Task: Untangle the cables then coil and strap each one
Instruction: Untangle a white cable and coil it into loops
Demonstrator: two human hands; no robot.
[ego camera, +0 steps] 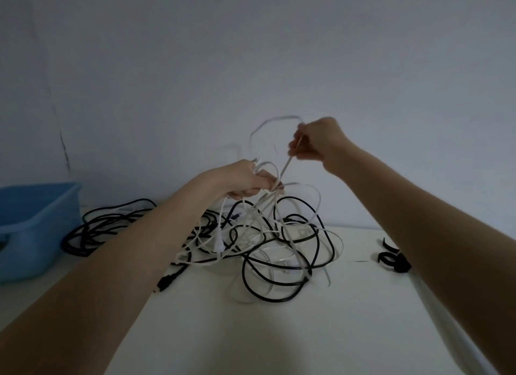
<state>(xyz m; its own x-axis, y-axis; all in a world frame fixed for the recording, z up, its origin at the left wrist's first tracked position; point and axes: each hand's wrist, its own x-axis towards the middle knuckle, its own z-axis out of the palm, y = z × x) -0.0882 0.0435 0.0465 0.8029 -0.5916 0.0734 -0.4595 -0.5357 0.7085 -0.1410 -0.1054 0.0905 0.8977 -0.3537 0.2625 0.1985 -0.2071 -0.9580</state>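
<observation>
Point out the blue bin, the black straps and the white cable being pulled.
blue bin (42,224): head view, front wall.
black straps (391,258): head view, looped middle.
white cable (286,166): head view, taut stretch between hands.

Blue tub (36,224) cut off by the left picture edge; contents not in view. Black straps (391,258) right of the tangle (265,235) partly hidden behind the right forearm; number impossible to tell. White loop (275,123) above the tangle blurred, its free end lost against the wall. Inside the tangle, black and white runs crossing too densely to count separate cables. Fingertips of the left hand (245,182) buried among white strands just over the tangle. Black plug (164,281) left of the tangle half covered by the left forearm.
</observation>
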